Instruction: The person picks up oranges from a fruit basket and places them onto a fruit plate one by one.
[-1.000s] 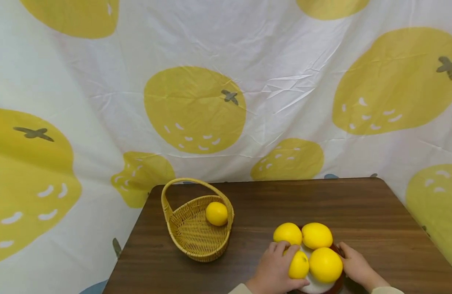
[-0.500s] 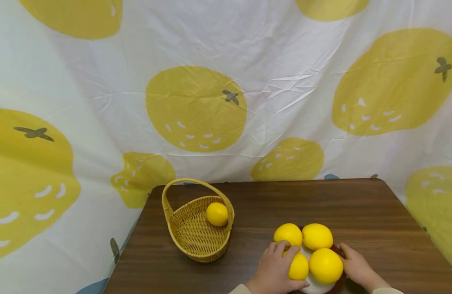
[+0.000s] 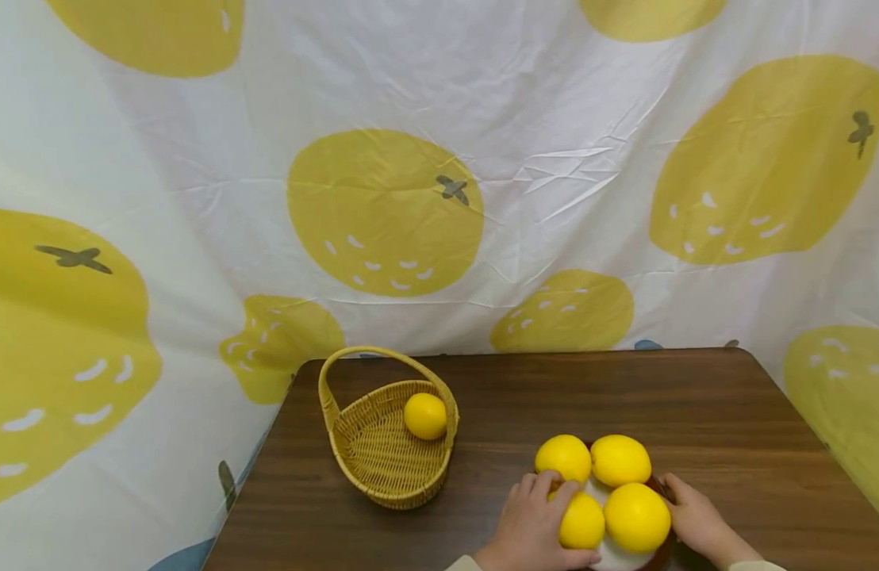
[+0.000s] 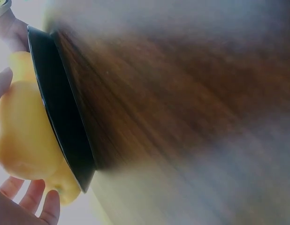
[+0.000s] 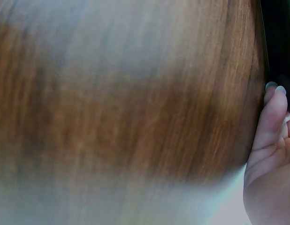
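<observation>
My left hand (image 3: pixel 528 523) grips a yellow lemon (image 3: pixel 584 523) at the near left of a shallow plate (image 3: pixel 616 557) with a white inside and dark red-brown rim. Thumb and fingers spread around this lemon (image 4: pixel 27 131) in the left wrist view, beside the plate's dark outer side (image 4: pixel 65 108). On the plate's right, my right hand (image 3: pixel 702 519) holds its edge; in the right wrist view the hand (image 5: pixel 271 150) meets the dark rim. Also on the plate lie a back-left lemon (image 3: pixel 563 457), a back-right lemon (image 3: pixel 621 460) and a front-right lemon (image 3: pixel 637 517).
To the left on the brown wooden table (image 3: pixel 504 404) stands a wicker basket (image 3: pixel 385 464) with a tall arched handle (image 3: pixel 371 349). One lemon (image 3: pixel 425 416) sits at its right side. Behind the table hangs a lemon-print cloth (image 3: pixel 539 230).
Both hands stay where they were on the lemon and the plate. The whole head view has shifted very slightly; otherwise nothing visibly moves.
</observation>
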`<action>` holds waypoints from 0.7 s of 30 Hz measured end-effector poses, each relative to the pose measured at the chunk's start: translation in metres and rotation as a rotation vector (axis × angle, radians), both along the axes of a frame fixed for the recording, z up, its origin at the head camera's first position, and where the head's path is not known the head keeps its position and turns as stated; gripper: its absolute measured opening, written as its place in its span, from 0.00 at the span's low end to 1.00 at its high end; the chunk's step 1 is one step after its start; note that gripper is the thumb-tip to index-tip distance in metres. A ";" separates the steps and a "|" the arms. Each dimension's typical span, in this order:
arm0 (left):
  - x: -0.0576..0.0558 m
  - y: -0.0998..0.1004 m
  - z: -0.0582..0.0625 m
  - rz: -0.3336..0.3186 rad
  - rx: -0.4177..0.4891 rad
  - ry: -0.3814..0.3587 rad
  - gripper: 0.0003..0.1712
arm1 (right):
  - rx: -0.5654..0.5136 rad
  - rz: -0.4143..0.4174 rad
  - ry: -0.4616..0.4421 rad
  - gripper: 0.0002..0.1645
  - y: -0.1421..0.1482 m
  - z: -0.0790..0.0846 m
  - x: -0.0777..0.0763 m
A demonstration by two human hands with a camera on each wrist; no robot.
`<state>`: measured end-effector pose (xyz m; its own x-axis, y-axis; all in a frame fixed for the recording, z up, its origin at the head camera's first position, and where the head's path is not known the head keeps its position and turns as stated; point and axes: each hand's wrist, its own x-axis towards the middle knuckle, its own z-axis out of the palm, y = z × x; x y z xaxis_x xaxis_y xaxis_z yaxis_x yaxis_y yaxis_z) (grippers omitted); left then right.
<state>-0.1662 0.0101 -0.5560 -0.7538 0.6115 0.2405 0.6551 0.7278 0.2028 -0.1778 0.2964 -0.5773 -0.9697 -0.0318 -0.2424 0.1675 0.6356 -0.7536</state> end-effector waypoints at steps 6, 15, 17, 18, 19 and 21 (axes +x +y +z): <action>0.003 -0.004 0.003 0.003 0.014 -0.040 0.45 | 0.002 0.002 -0.013 0.18 0.000 0.001 -0.001; 0.006 -0.010 0.000 -0.001 0.053 -0.035 0.40 | 0.007 0.000 -0.017 0.15 0.001 0.000 -0.001; 0.006 -0.011 0.001 -0.005 0.063 -0.015 0.39 | 0.004 0.002 -0.016 0.15 0.001 0.000 -0.001; 0.006 -0.012 0.001 -0.009 0.071 -0.010 0.39 | 0.003 0.002 -0.016 0.16 0.001 0.000 -0.001; 0.006 -0.013 0.001 -0.012 0.078 -0.006 0.38 | 0.001 0.002 -0.016 0.16 0.000 0.000 -0.001; 0.006 -0.014 0.001 -0.021 0.095 0.001 0.36 | -0.004 0.003 -0.018 0.16 0.000 0.000 -0.001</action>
<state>-0.1599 -0.0040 -0.5546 -0.7406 0.6018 0.2988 0.6704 0.6914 0.2693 -0.1788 0.2961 -0.5774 -0.9649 -0.0360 -0.2601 0.1793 0.6332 -0.7529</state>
